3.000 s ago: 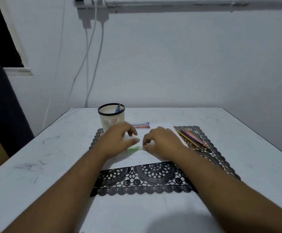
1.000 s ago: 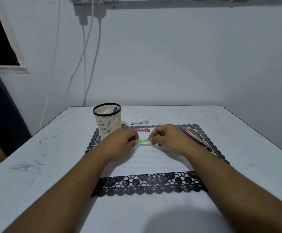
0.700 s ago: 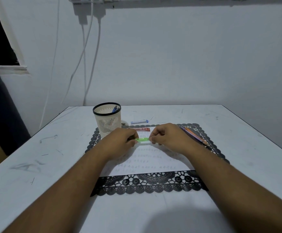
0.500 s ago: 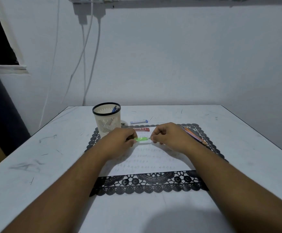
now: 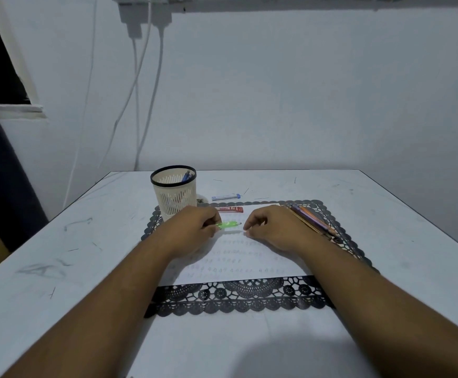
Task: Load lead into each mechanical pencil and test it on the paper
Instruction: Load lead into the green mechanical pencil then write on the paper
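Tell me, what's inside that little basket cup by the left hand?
A blue pen pokes up at the cup's far rim. Through the mesh wall only pale, vague shapes show, so I cannot tell what else lies lower down.

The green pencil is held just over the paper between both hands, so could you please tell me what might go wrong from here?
1. The left hand alone grips the green pencil; the right hand pinches something too small to make out, perhaps a lead, which could snap or drop.
2. A dropped lead may vanish into the black lace mat.
3. The right wrist sits close to the loose pencils and could knock them.
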Demonstrator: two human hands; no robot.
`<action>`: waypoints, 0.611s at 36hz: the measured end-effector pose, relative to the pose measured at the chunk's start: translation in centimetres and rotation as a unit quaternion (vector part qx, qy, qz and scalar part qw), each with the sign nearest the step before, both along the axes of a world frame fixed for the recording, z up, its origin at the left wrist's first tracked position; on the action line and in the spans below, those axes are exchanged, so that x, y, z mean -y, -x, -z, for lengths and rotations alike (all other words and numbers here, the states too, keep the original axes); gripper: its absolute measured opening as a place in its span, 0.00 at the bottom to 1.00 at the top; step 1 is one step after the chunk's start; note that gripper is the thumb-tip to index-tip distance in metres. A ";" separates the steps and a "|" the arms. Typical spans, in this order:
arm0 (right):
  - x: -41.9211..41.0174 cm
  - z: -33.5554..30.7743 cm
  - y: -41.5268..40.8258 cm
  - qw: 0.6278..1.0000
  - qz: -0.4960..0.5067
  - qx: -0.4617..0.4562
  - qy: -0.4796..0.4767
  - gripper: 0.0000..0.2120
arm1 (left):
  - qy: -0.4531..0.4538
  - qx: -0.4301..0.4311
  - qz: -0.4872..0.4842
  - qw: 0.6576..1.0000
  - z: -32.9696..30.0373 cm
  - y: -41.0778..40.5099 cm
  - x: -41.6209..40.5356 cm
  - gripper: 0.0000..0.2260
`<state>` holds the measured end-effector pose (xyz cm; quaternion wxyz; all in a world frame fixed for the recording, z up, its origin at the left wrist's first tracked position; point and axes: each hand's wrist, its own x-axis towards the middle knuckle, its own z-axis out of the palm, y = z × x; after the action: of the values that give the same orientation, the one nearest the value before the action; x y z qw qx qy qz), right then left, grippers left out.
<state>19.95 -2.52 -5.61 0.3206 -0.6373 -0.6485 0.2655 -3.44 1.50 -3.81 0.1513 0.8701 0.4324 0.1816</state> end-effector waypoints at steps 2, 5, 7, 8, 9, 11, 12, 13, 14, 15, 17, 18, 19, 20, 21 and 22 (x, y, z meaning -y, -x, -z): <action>0.0 -0.2 -0.1 1.000 0.003 -0.016 -0.007 0.04 | 0.005 0.003 -0.002 1.000 0.0 0.1 0.0 0.08; 0.4 -0.9 -0.1 0.993 -0.013 -0.118 -0.009 0.04 | 0.009 0.006 -0.003 1.000 -0.1 0.0 0.0 0.11; 0.8 -1.1 0.2 0.977 -0.031 -0.212 0.007 0.02 | 0.010 0.015 -0.003 1.000 -0.1 0.0 0.0 0.10; 0.9 -1.2 0.3 0.974 -0.037 -0.225 0.005 0.02 | 0.011 0.019 -0.002 1.000 -0.1 0.0 0.1 0.09; 0.9 -1.4 0.4 0.977 -0.036 -0.209 -0.004 0.02 | 0.012 0.022 -0.001 1.000 -0.2 -0.1 0.1 0.08; 0.8 -1.6 0.4 0.990 -0.031 -0.138 -0.029 0.04 | 0.013 0.026 0.001 1.000 -0.3 -0.1 0.2 0.07; 0.6 -1.5 0.4 0.993 -0.026 -0.113 -0.035 0.04 | 0.015 0.028 0.001 0.999 -0.4 -0.1 0.2 0.07; 0.5 -1.5 0.3 0.994 -0.024 -0.099 -0.037 0.05 | 0.016 0.031 0.001 0.999 -0.4 -0.1 0.3 0.07; 0.3 -1.4 0.3 0.995 -0.022 -0.091 -0.036 0.05 | 0.018 0.032 0.000 0.999 -0.4 -0.1 0.3 0.07; 0.3 -1.3 0.3 0.995 -0.023 -0.090 -0.033 0.04 | 0.019 0.033 0.000 0.999 -0.4 -0.1 0.3 0.07; 0.3 -1.2 0.3 0.995 -0.025 -0.089 -0.031 0.04 | 0.019 0.036 0.000 0.999 -0.3 -0.1 0.4 0.05; 0.4 -1.2 0.3 0.996 -0.026 -0.084 -0.034 0.04 | 0.019 0.037 0.000 0.999 -0.3 -0.1 0.5 0.05; 0.4 -1.2 0.3 0.996 -0.027 -0.077 -0.038 0.04 | 0.019 0.038 0.000 0.999 -0.3 -0.2 0.5 0.05; 0.4 -1.3 0.2 0.996 -0.029 -0.069 -0.042 0.05 | 0.019 0.038 0.000 0.999 -0.3 -0.1 0.5 0.05; 0.3 -1.3 0.2 0.997 -0.029 -0.064 -0.045 0.05 | 0.018 0.037 0.000 0.999 -0.3 -0.1 0.5 0.05; 0.3 -1.2 0.2 0.997 -0.030 -0.059 -0.044 0.05 | 0.017 0.035 0.001 0.999 -0.3 -0.1 0.5 0.05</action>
<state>19.71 -2.80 -4.39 0.3780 -0.5861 -0.6584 0.2830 -3.32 1.03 -3.53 0.1816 0.8608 0.4293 0.2042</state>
